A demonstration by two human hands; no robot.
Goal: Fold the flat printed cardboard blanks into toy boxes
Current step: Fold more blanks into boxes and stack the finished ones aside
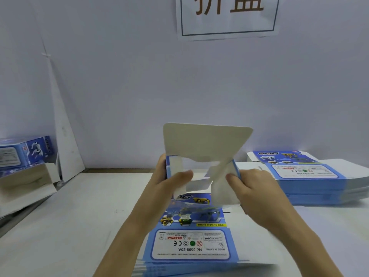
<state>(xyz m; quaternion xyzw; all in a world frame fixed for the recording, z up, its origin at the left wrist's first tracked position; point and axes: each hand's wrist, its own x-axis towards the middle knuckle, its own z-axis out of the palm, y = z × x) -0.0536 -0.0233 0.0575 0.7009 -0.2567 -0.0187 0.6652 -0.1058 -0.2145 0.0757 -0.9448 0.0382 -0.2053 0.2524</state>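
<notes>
I hold a half-formed blue toy box (205, 148) above the table, its open end toward me and its white lid flap standing up. My left hand (169, 182) grips the box's left wall, thumb pressing the left side flap inward. My right hand (249, 186) grips the right wall, thumb on the right side flap, which is bent inward. Beneath my hands lies a stack of flat printed blanks (191, 242), blue with robot dog pictures and a white label panel.
A second stack of flat blanks (311, 176) lies at the right on the white table (83, 216). Folded boxes (26, 150) are piled at the left edge. A white wall with a paper sign (227, 15) stands behind.
</notes>
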